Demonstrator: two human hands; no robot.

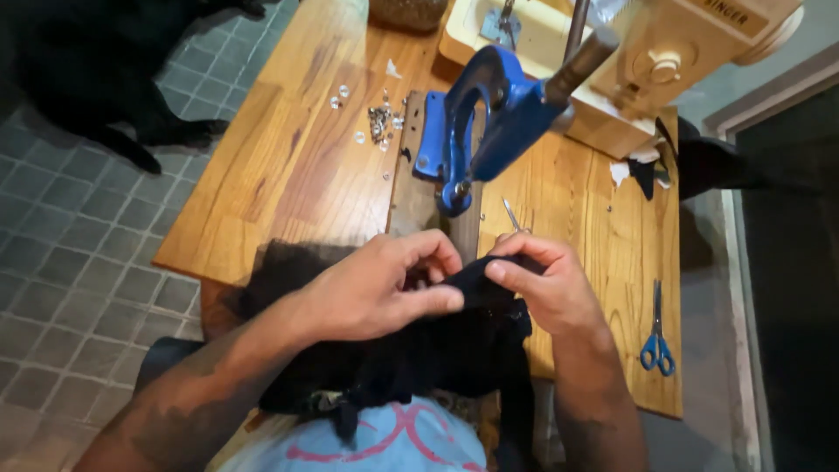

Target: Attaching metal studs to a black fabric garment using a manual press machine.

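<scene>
Cloth [454, 350] lies closest to me, black and bunched up in my lap and over the near edge of the bench [288, 175]. I think it hangs there so only a small bit has to be lifted.

My left hand [376, 288] holds a fold of the cloth, with the thumb on top and the fingers [433, 253] curled tight around it. My right hand [546, 284] pinches the same fold from the other side, thumb pressed down flat. Both hands are close together, so the edge stays tight and flat between them.

Just past my hands stands a blue press [489, 122] on a dark board. Its tip points down right in front of the fold, so the cloth looks lined up with it. Small snips [513, 216] lie beside it.

To the left of the press is a little pile of shiny studs [377, 122], near enough to grab. Blue scissors [657, 336] rest far right, out of the way. A sewing machine [629, 52] sits at the back.
</scene>
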